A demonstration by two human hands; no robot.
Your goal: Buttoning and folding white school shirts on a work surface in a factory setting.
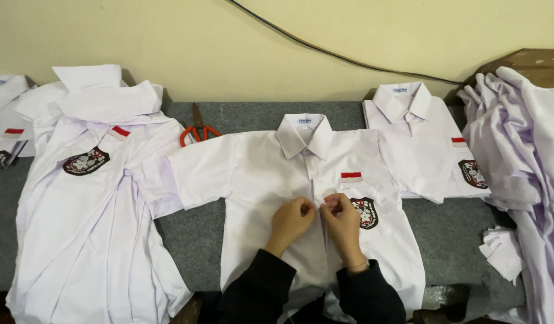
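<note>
A white short-sleeved shirt (259, 174) lies flat, front up, on the grey table (193, 234), collar toward the wall. It carries a red-and-white flag patch (351, 177) and a dark round badge (366, 212) on the chest pocket. My left hand (290, 221) and my right hand (343, 221) meet at the shirt's button placket around mid-chest. Both pinch the fabric edges there with fingers closed on the cloth. Dark sleeves cover both my wrists.
Orange-handled scissors (196, 128) lie near the wall, left of the collar. A stack of white shirts (90, 204) fills the left side. A folded shirt (421, 144) sits at the back right, beside a heap of white shirts (523, 156). A black cable (325, 50) runs along the wall.
</note>
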